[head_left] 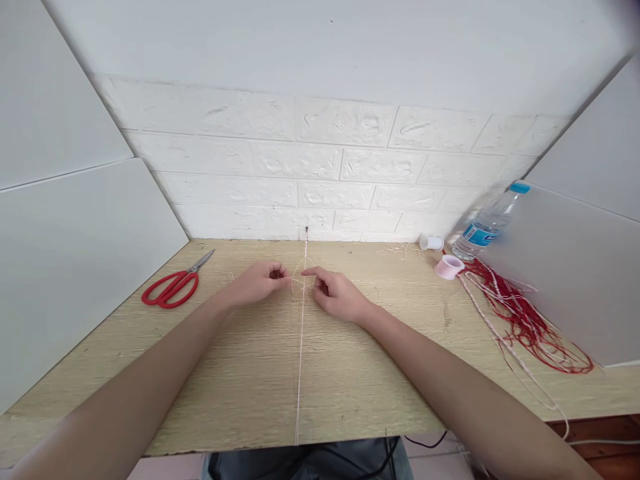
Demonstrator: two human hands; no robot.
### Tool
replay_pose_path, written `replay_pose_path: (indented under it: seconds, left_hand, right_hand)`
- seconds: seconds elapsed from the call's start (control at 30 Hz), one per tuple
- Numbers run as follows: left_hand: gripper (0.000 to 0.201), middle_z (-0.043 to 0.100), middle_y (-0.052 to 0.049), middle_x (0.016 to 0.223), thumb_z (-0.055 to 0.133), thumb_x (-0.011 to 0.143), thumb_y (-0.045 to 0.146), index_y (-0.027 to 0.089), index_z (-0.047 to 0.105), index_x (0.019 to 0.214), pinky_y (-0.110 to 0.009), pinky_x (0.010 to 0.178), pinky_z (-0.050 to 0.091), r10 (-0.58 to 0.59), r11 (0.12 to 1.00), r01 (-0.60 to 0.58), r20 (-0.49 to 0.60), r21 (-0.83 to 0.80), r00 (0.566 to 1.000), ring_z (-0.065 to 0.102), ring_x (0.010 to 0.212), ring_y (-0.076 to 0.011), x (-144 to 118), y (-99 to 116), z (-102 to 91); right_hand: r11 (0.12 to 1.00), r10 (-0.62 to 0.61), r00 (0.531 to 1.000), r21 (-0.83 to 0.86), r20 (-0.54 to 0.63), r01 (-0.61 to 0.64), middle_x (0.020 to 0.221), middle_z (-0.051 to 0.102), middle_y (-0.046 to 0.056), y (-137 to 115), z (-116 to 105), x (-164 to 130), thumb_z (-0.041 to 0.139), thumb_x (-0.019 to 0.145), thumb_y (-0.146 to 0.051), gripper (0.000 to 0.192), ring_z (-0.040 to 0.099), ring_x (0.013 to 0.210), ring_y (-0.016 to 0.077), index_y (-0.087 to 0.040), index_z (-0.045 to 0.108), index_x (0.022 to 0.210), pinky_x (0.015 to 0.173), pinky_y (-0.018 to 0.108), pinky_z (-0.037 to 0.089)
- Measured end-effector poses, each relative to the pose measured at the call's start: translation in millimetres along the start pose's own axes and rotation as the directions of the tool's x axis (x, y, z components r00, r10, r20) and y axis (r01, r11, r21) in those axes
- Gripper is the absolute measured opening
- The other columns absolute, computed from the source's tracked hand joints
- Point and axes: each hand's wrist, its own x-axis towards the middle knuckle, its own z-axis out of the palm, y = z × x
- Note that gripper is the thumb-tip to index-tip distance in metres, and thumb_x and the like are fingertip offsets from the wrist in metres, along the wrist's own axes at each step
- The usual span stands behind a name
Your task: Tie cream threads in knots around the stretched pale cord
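A pale cord [301, 360] runs straight from a small nail [307, 229] low on the wall to the table's front edge. Its upper end is a short braided or knotted stretch [306, 248]. Below that, a thin cream thread [295, 268] forms a loose loop around the straight cord. To the left of it, my left hand [263, 280] is closed, pinching the thread between thumb and fingertips. My right hand [340, 295] is on the other side, index finger reaching to the loop, other fingers curled on the thread. A thread tail trails out beyond that hand.
Red-handled scissors [173, 288] lie at the left. Toward the right are a white spool [431, 242], a pink spool [449, 267], a water bottle [483, 230] and a heap of red and pink cords [530, 320]. White panels stand on both sides.
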Motion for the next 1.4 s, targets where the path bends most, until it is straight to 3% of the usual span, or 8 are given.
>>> replay_pose_path:
  seconds: [0.13,0.3,0.5,0.7,0.9,1.17,1.3,1.4]
  left_hand:
    - [0.025,0.062,-0.002,0.078,0.066,0.074,0.043,0.018,0.062,0.075,-0.026,0.065,0.038,-0.081,0.929,0.045,-0.083,-0.366,0.993,0.053,0.07,-0.0136,3,0,-4.3]
    - [0.023,0.064,-0.007,0.087,0.071,0.073,0.036,0.015,0.062,0.076,-0.027,0.069,0.043,-0.136,0.716,-0.011,-0.155,-0.698,0.979,0.059,0.081,-0.0158,9,-4,-9.1]
    - [0.014,0.066,-0.01,0.105,0.065,0.079,0.029,0.016,0.061,0.083,-0.028,0.071,0.047,-0.201,0.536,0.02,-0.105,-0.844,0.974,0.062,0.091,-0.0179,11,-5,-12.8]
    - [0.014,0.062,-0.003,0.081,0.064,0.081,0.027,0.017,0.055,0.079,-0.022,0.058,0.043,-0.173,0.523,0.031,-0.07,-0.852,0.983,0.054,0.063,-0.0092,9,0,-12.5]
    - [0.025,0.055,0.0,0.066,0.07,0.074,0.034,0.017,0.053,0.077,-0.02,0.043,0.029,-0.232,0.704,0.126,-0.058,-0.699,0.971,0.044,0.05,-0.0069,8,1,-7.4]
    - [0.03,0.058,0.001,0.06,0.063,0.073,0.047,0.02,0.06,0.084,-0.024,0.047,0.032,-0.226,0.97,0.187,-0.28,-0.157,0.933,0.047,0.05,-0.0109,11,-15,-2.4]
    - [0.025,0.065,-0.002,0.074,0.057,0.077,0.045,0.022,0.064,0.083,-0.03,0.061,0.039,-0.034,0.945,0.147,-0.359,0.294,0.933,0.058,0.069,-0.0182,11,-17,0.8]
    - [0.022,0.067,-0.004,0.089,0.057,0.076,0.042,0.022,0.066,0.079,-0.034,0.075,0.041,0.125,0.879,0.083,-0.395,0.47,0.91,0.058,0.091,-0.0239,10,-15,3.0]
  right_hand:
    - [0.999,-0.03,0.999,-0.029,-0.031,0.029,0.069,0.052,-0.003,0,0,1,0.046,0.083,-0.009,0.045,0.048,0.064,0.0124,-0.021,0.052,0.126,0.064,0.026,0.036]
    - [0.993,-0.086,0.992,-0.091,-0.097,0.078,0.073,0.055,0.0,1,0,1,0.047,0.083,-0.008,0.043,0.051,0.075,0.0156,-0.019,0.056,0.123,0.073,0.029,0.04]
    - [0.995,-0.083,0.989,-0.069,-0.122,0.075,0.092,0.059,0.006,3,1,1,0.048,0.084,-0.009,0.041,0.054,0.088,0.0167,-0.019,0.056,0.123,0.08,0.032,0.044]
    - [0.992,-0.122,0.98,-0.031,-0.157,0.119,0.107,0.059,0.007,3,2,0,0.047,0.083,-0.007,0.043,0.054,0.1,0.0184,-0.021,0.056,0.123,0.086,0.035,0.046]
    - [0.989,-0.143,0.949,-0.067,-0.279,0.129,0.113,0.055,0.008,4,0,2,0.047,0.081,-0.007,0.043,0.05,0.109,0.0204,-0.023,0.056,0.119,0.087,0.036,0.046]
    - [0.987,0.119,0.947,-0.067,-0.3,-0.145,0.087,0.057,0.003,18,-1,8,0.048,0.074,-0.008,0.039,0.053,0.081,0.0162,-0.019,0.057,0.11,0.073,0.03,0.044]
    - [0.972,0.166,0.951,-0.119,-0.261,-0.202,0.081,0.057,0.002,19,-3,8,0.05,0.074,-0.011,0.03,0.052,0.077,0.0156,-0.018,0.058,0.103,0.069,0.028,0.04]
    - [0.962,0.172,0.956,-0.166,-0.24,-0.215,0.078,0.057,0.001,20,-6,8,0.051,0.073,-0.012,0.025,0.052,0.077,0.0157,-0.018,0.059,0.096,0.067,0.027,0.038]
